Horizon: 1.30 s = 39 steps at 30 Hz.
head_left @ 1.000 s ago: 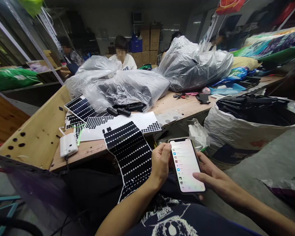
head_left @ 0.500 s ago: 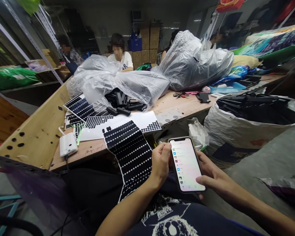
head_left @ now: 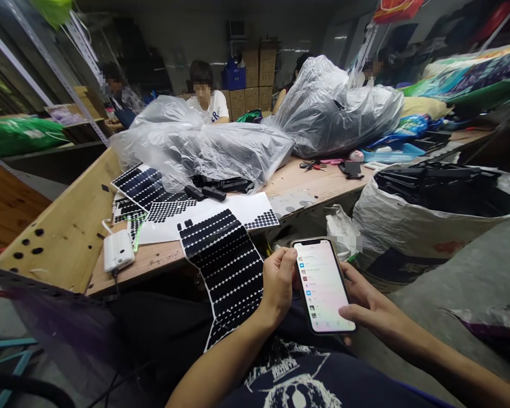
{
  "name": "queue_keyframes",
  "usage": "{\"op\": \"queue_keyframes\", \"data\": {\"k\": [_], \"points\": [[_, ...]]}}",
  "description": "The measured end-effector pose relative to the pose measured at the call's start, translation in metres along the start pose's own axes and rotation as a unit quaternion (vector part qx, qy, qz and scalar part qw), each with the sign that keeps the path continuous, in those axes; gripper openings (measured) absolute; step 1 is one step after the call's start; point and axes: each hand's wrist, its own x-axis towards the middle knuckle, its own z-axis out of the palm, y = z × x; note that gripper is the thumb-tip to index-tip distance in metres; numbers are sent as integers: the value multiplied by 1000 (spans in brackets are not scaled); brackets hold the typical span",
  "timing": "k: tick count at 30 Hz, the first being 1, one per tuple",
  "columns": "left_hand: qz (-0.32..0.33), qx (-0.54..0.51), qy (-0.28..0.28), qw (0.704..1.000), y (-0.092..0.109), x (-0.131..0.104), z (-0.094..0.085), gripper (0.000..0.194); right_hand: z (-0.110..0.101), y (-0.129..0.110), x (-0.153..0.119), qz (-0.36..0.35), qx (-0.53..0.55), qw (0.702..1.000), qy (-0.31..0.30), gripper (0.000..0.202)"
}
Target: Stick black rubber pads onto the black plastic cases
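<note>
A smartphone (head_left: 324,286) with a lit screen showing a list is held upright above my lap. My right hand (head_left: 365,300) grips its right side, fingers behind it and thumb over the lower right of the screen. My left hand (head_left: 279,280) is closed at the phone's upper left edge, its thumb bent against the rim and its other fingertips partly hidden. Just left of that hand, a sheet of black round stickers (head_left: 225,266) hangs from the bench edge towards my lap. My left forearm covers part of its lower end.
Clear plastic bags (head_left: 238,147) of black parts stand on the bench (head_left: 310,187). A white adapter box (head_left: 118,250) sits at the left corner, pliers (head_left: 312,165) farther right. A white woven sack (head_left: 374,238) of black parts stands at right. Several people sit across the bench.
The front plastic bag's film has dropped over the black parts at its mouth. The person opposite has shifted slightly. My hands and the smartphone stay practically still.
</note>
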Motion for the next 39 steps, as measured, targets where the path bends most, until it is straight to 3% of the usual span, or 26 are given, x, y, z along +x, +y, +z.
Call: {"op": "queue_keyframes", "data": {"k": [9, 13, 24, 39], "points": [[14, 12, -40, 999, -3, -1, -1, 30, -5, 1, 0, 10, -8, 1000, 2, 93], [13, -5, -71, 997, -8, -1, 0, 38, 0, -2, -1, 3, 11, 1000, 10, 88], [9, -5, -63, 998, -4, -3, -2, 28, -9, 4, 2, 8, 10, 1000, 3, 92], [-5, 3, -49, 999, 3, -3, 1, 30, 3, -4, -1, 7, 19, 999, 31, 91]]}}
